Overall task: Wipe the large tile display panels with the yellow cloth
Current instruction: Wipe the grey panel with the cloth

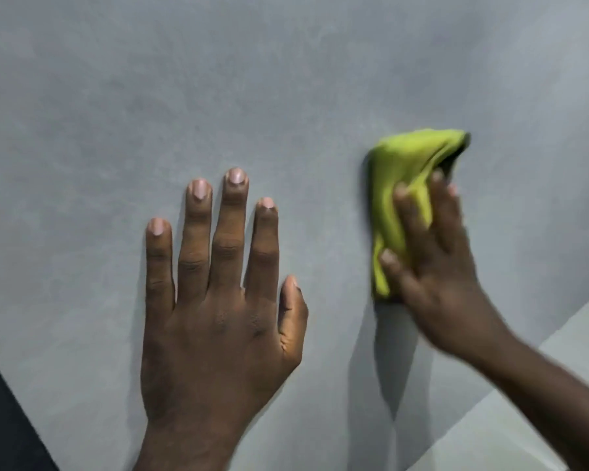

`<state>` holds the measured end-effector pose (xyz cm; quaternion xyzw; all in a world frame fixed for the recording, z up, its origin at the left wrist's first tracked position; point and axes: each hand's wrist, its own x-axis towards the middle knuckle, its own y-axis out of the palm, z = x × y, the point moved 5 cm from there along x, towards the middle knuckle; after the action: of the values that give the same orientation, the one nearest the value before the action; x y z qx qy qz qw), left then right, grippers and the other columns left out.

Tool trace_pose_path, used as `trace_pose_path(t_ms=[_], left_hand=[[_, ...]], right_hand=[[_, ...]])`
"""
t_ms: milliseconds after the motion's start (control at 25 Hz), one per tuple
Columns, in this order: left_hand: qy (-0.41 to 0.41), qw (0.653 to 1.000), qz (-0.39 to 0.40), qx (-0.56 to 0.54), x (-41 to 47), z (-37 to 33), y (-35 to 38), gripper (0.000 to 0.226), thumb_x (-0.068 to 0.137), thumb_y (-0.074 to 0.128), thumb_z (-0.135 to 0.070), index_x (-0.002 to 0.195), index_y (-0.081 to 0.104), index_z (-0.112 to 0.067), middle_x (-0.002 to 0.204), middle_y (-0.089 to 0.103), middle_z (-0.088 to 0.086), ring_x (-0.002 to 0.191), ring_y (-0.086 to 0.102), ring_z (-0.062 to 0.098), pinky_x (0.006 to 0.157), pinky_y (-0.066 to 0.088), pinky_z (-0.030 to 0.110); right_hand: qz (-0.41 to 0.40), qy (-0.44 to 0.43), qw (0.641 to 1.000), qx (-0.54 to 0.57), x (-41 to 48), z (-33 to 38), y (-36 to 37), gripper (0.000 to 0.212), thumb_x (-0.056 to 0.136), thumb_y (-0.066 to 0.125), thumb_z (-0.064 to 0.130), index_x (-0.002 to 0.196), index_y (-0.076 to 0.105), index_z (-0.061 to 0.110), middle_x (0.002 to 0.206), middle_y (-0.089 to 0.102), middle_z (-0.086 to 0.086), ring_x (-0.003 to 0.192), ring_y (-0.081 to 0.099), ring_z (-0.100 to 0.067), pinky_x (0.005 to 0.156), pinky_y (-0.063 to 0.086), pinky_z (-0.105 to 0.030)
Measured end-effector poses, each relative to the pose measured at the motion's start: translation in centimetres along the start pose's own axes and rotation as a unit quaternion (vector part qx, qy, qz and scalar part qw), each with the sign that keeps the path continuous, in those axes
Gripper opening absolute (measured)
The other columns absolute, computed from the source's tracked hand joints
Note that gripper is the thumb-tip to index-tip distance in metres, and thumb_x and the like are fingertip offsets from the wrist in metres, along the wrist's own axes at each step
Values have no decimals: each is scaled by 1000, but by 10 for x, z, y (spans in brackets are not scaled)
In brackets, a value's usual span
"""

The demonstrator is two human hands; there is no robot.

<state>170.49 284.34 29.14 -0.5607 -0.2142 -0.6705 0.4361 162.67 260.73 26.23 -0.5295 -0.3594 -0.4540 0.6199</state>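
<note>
You are pressing the yellow cloth [405,185] against the big grey tile panel [150,96] with your right hand [436,266]. The cloth is sitting in the right middle of the frame. It is bunched into a lump, with 1 end poking up above your fingertips. Your right fingers are lying spread and mostly straight on top of it, pushing it onto the tile, not wrapping around it. That hand is looking blurry, so I think it is sliding in a wipe.

Your left hand [218,317] is resting flat on the panel in the lower middle of the frame. All 5 fingers are straight, a little apart, and holding nothing. It is near the cloth but not touching it.

To wipe well, I think you should be pushing with your whole palm. The cloth is lumpy, so only a small part may be rubbing the tile. Spreading it flatter would help. Go in long rows that are overlapping, so you are missing no spot. Your left hand is covering some tile, so that patch needs a wipe too.
</note>
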Motion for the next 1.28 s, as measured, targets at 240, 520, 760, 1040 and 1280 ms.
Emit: trace_pose_path(t_ms=[240, 520, 760, 1040, 1280], left_hand=[[37, 997, -2, -65, 49, -32, -4, 60, 95, 63, -37, 148, 63, -8, 171, 40, 18, 162, 31, 41, 134, 9, 64], [22, 1000, 8, -9, 72, -60, 13, 69, 90, 66, -37, 151, 58, -5, 172, 38, 21, 161, 31, 44, 132, 15, 66], [69, 997, 24, 0, 110, -143, 46, 71, 94, 63, -38, 156, 54, -6, 176, 32, 19, 163, 27, 40, 135, 14, 61], [64, 998, 9, 19, 139, -220, 89, 75, 100, 59, -43, 163, 46, -6, 178, 28, 17, 165, 23, 42, 134, 15, 64], [58, 996, 32, 58, 132, -228, 96, 81, 100, 53, -49, 167, 39, -6, 179, 19, 21, 166, 15, 47, 133, 10, 67]], right_hand=[[36, -105, 994, -10, 72, 50, -18, 79, 99, 58, 41, 168, 19, 37, 179, -6, -4, 165, -13, -28, 132, 1, -53], [-134, 226, 962, 73, 113, -116, -39, 72, 100, 35, 55, 168, 20, 40, 180, 1, -3, 166, 1, -29, 131, 8, -57], [-79, -120, 987, -73, 43, -163, -27, 64, 105, 49, 39, 166, 27, 42, 177, 16, -5, 164, 14, -35, 129, 17, -57], [-58, -135, 987, -56, -3, -222, -22, 62, 109, 46, 42, 167, 23, 45, 179, 7, 1, 165, 9, -32, 129, 14, -57], [-123, 130, 983, 34, 76, -260, -55, 57, 111, 34, 48, 167, 28, 39, 179, 9, -4, 165, 5, -30, 129, 13, -61]])
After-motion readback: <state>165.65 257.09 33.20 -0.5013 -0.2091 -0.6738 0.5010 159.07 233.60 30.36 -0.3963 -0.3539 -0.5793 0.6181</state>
